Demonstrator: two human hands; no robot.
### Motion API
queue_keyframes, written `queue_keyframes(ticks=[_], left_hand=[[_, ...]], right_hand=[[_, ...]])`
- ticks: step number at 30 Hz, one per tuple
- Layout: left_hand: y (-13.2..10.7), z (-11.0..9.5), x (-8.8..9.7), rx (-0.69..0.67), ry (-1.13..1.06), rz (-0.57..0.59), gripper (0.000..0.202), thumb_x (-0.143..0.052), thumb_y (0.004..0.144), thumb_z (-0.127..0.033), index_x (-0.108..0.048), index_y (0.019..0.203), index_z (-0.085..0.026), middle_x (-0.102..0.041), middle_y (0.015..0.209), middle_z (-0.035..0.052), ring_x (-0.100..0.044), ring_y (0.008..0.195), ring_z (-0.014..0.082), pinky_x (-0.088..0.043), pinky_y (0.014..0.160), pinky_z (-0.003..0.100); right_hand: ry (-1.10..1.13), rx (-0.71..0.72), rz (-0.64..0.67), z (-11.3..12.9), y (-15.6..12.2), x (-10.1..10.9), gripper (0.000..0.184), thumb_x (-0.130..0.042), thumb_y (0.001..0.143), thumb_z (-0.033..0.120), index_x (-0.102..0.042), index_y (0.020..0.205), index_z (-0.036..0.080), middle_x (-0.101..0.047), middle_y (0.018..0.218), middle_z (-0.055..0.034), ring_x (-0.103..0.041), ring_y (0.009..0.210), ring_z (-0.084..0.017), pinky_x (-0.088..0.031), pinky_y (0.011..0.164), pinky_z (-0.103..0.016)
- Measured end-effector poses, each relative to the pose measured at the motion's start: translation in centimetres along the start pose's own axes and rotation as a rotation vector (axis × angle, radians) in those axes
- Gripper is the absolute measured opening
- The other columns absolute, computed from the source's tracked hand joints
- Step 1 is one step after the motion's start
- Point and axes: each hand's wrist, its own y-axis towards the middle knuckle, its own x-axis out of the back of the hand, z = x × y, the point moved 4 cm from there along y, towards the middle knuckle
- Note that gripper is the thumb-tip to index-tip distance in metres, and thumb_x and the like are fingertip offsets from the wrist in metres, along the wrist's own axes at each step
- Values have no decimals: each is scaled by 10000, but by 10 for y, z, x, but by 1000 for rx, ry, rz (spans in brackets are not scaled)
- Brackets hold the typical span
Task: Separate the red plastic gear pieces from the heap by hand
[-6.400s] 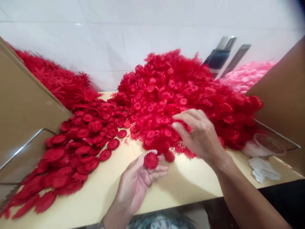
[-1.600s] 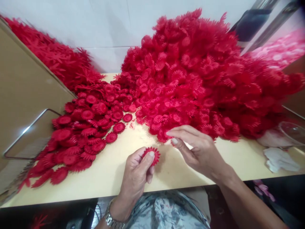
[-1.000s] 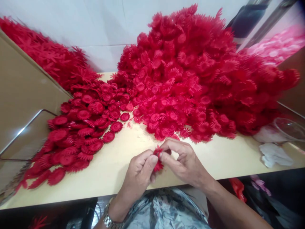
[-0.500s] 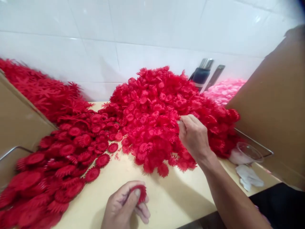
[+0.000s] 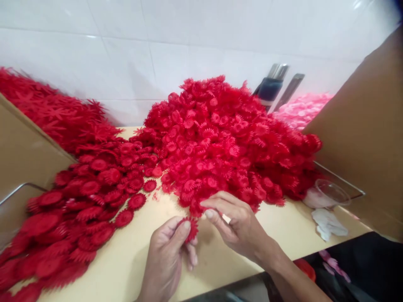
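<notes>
My left hand [image 5: 166, 256] is closed, with its thumb pressed on a round, dark red, fringed artificial flower piece [image 5: 191, 230]. To its right, my right hand [image 5: 239, 224] is bent in a pinch, palm side toward the left hand. At its fingertips shows a brighter red fringed flower piece [image 5: 196, 207], which blends with the pile just behind, so its outline is hard to make out. That large pile of red flower pieces [image 5: 217, 142] rises against the wall. On the left spreads a heap of darker red round flower pieces [image 5: 90, 201].
Red star-shaped pieces [image 5: 50, 113] lie at the back left. Brown boards [image 5: 28, 142] with wire stands flank the table [image 5: 126, 260]. A dark bottle [image 5: 270, 86] stands behind the pile, pink petals [image 5: 304, 109] beside it. A clear plastic cup [image 5: 327, 195] and white tissue [image 5: 330, 222] lie at right.
My right hand has come from the big pile down toward my left hand. The left hand still grips its flower piece and sits slightly higher. The view has tilted down a little.
</notes>
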Motion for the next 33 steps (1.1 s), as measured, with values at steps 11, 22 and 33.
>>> queue_keyframes(ticks=[11, 22, 33], left_hand=[[-6, 4, -1, -120, 194, -30, 439, -620, 721, -475, -401, 504, -162, -308, 441, -85, -247, 374, 27, -215, 315, 134], [-15, 13, 13, -95, 350, 132, 377, -475, 819, -505, -518, 664, -164, -448, 503, -44, -415, 423, 67, -302, 391, 177], [-22, 6, 15, -104, 483, 156, 346, -528, 796, -454, -518, 615, -158, -414, 453, -49, -363, 405, 69, -262, 392, 191]], right_hand=[[151, -104, -16, 11, -17, -21, 152, -632, 767, 273, -546, 821, 160, -538, 730, -5, -503, 682, -112, -419, 624, -227], [226, -114, 81, 6, -23, -32, 95, -531, 807, 102, -595, 740, 121, -560, 643, -13, -511, 588, -86, -392, 549, -194], [57, -61, -29, 17, -26, -35, 140, -498, 806, 95, -552, 682, 127, -524, 569, 2, -485, 533, -83, -376, 529, -199]])
